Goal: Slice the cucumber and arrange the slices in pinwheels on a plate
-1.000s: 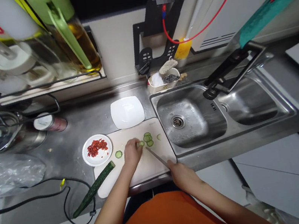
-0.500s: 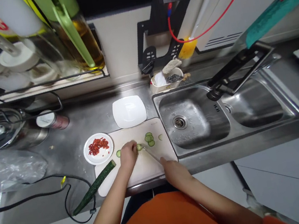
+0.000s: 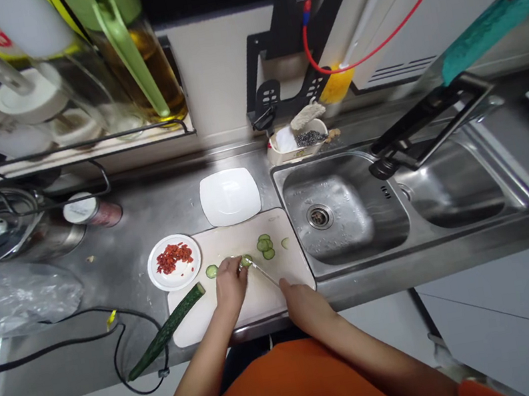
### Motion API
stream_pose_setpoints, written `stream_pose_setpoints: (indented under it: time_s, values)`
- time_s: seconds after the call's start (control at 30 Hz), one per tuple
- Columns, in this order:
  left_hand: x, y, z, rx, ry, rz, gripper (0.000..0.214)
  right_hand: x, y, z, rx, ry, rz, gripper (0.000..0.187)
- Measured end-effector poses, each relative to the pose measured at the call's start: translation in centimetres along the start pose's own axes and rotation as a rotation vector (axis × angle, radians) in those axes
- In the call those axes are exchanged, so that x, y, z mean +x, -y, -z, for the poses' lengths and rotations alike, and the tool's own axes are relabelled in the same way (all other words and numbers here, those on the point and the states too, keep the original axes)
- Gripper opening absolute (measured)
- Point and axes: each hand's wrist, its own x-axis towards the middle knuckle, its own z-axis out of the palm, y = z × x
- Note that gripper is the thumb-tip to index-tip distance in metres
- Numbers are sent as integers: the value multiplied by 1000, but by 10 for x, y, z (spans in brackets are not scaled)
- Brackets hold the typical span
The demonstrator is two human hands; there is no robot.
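My left hand (image 3: 229, 282) rests on the white cutting board (image 3: 261, 296), its fingers pinched on a small cucumber piece (image 3: 246, 260). My right hand (image 3: 301, 301) grips the handle of a knife (image 3: 263, 273), whose blade tip meets that piece. Several cucumber slices (image 3: 265, 246) lie beyond the blade, and one slice (image 3: 211, 272) lies left of my left hand. A long cucumber half (image 3: 167, 332) lies slantwise over the board's left corner.
A round plate of chopped red chilli (image 3: 174, 261) sits left of the board and a square white plate (image 3: 229, 196) behind it. The double sink (image 3: 348, 211) with a black tap lies right. A black cable (image 3: 80, 340), plastic bag and pot lid are left.
My right hand and the knife have shifted left toward my left hand, and the blade now touches the cucumber piece. My left hand has drawn slightly back, uncovering the slice to its left.
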Motion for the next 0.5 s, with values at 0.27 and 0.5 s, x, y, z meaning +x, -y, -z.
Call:
stream_pose_setpoints:
  time_s: [0.27, 0.5]
  values:
    - [0, 2, -1, -15, -19, -21, 21, 3, 1, -1, 15, 44, -7, 40]
    - [0, 1, -1, -9, -29, -29, 21, 6, 3, -7, 63, 36, 8, 51]
